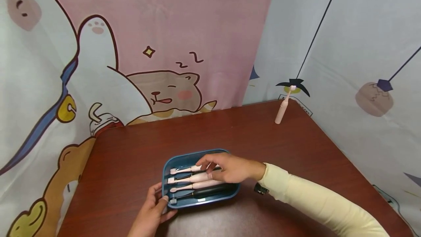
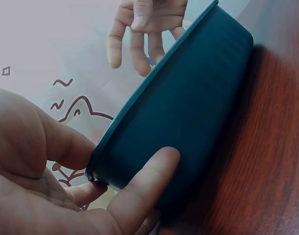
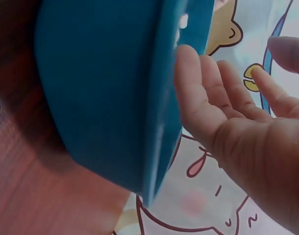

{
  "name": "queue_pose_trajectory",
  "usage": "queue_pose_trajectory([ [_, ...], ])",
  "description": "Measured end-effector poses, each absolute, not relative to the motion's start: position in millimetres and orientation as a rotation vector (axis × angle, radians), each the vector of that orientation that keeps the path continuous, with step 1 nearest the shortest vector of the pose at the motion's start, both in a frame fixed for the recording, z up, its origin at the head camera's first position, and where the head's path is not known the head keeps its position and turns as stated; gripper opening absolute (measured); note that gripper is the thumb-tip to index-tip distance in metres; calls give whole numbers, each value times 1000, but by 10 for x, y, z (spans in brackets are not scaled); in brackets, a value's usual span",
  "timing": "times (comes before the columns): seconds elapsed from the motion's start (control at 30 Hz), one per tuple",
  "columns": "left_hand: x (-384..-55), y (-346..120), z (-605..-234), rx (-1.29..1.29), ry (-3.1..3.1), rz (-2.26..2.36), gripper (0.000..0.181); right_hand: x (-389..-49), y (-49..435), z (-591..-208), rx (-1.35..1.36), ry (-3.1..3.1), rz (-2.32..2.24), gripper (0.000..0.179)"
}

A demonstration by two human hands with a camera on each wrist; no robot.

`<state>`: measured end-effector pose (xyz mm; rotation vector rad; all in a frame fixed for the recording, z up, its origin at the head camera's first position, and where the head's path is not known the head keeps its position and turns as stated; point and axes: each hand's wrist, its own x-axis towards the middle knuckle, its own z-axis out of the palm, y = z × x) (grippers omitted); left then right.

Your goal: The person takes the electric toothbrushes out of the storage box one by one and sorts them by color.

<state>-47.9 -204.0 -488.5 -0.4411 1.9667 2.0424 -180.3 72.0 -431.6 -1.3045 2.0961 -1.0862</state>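
A blue plastic tray (image 1: 180, 162) sits on the table with several electric toothbrushes lying side by side in it. Most are pale pink or whitish, such as the pale toothbrush (image 1: 202, 184); the black toothbrush (image 1: 210, 191) lies nearest the front. My left hand (image 1: 152, 207) holds the tray's left end, thumb at the rim and fingers against the outer wall (image 2: 188, 88). Over the tray's right part hovers my right hand (image 1: 227, 165), fingers loosely bent with nothing between them, hiding some of the handles. In the right wrist view its fingertips are close to the rim (image 3: 152, 122).
Another pink electric toothbrush (image 1: 281, 112) stands upright at the back right of the brown table (image 1: 138, 149). Cartoon-printed cloth (image 1: 204, 21) hangs behind and along the sides. A small dark object (image 1: 261, 188) shows beneath my right wrist.
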Motion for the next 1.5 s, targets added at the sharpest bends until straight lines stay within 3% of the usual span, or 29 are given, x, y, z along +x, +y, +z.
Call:
queue_pose_trajectory([
  [0.5, -459, -2034, -4909, -397, 1959, 2070, 47, -1828, 612, -4360, -1229, 2067, -836, 37],
  [0.93, -457, -2034, -4916, -380, 1966, 2089, 47, -1942, 452, -4283, -1010, 1908, -693, 37],
  [1.5, -444, -2009, -4907, -378, 1968, 2082, 47, -1931, 328, -4165, -1011, 1917, -447, 39],
])
